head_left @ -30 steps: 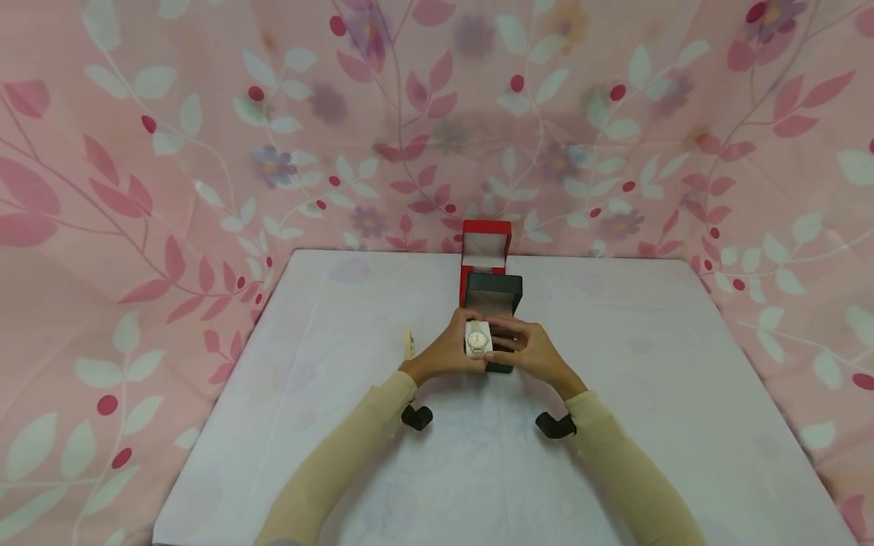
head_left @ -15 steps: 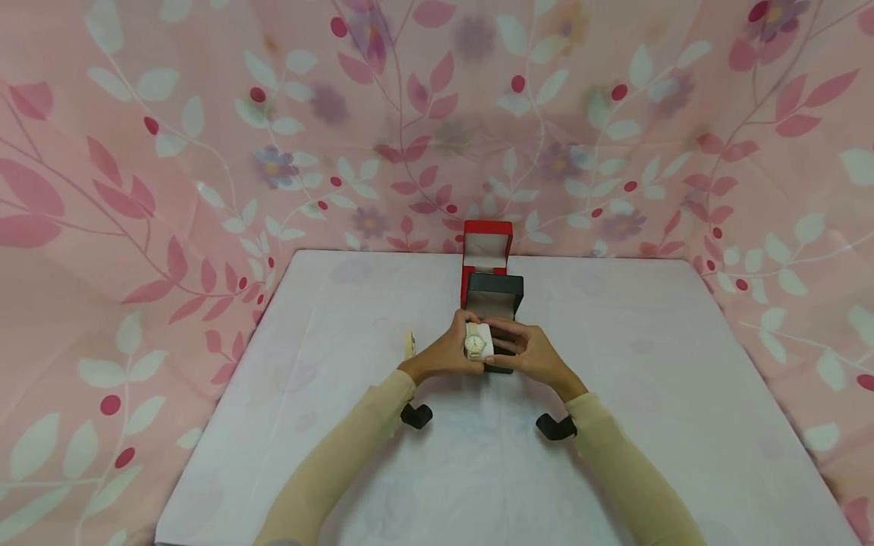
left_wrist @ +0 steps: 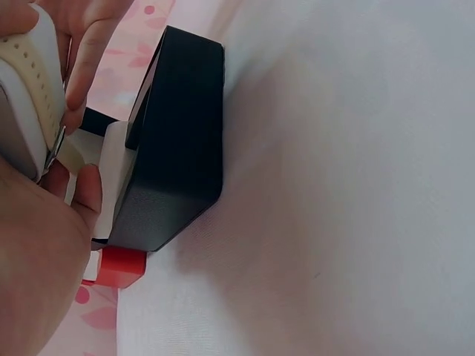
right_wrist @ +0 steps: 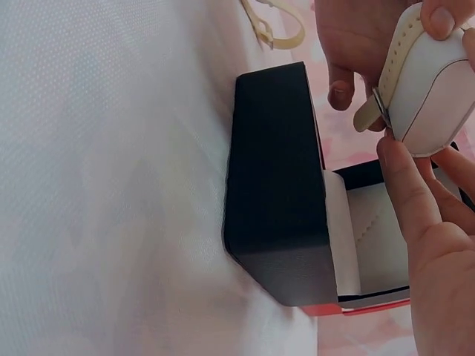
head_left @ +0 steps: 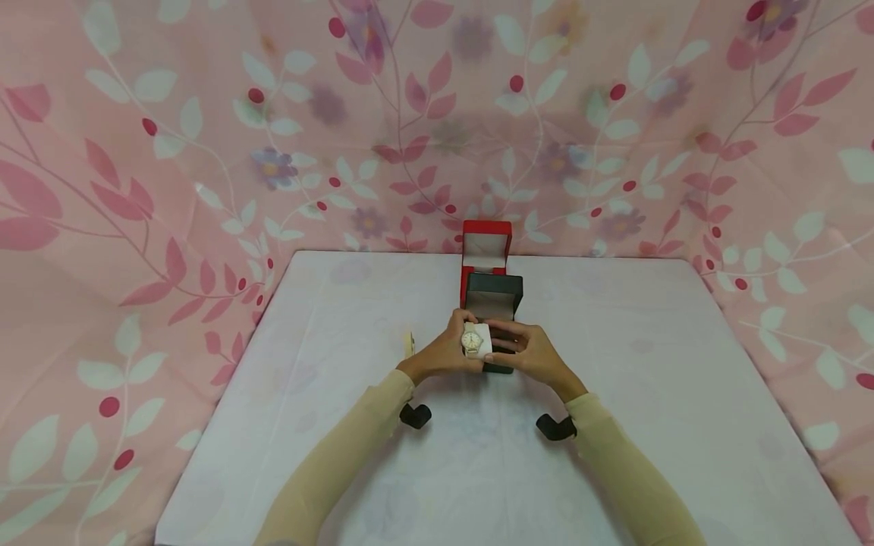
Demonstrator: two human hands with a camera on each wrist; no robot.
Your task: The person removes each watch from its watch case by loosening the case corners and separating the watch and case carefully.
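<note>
A wristwatch (head_left: pixel 471 341) with a cream strap is wrapped round a white cushion (right_wrist: pixel 434 89). My left hand (head_left: pixel 452 345) grips the cushion from the left, its thumb over the top in the right wrist view. From the other side my right hand (head_left: pixel 536 353) holds the cushion, one fingertip right at the strap's metal buckle (right_wrist: pixel 382 107). The strap's loose end sticks out past that buckle. Below and behind the hands stands a black watch box (head_left: pixel 495 284), lid raised, pale lining showing. Both hands hide part of its base.
Behind the black box is a red watch box (head_left: pixel 486 227) with its lid up. Another cream-strapped watch (head_left: pixel 409 344) stands on the white-covered table (head_left: pixel 341 303) beside my left wrist. A pink floral cloth (head_left: pixel 437 114) hangs at the back and sides.
The watch face has shifted slightly left on the cushion between my hands, baring more white on its right side. Both hands stay nearly in place.
</note>
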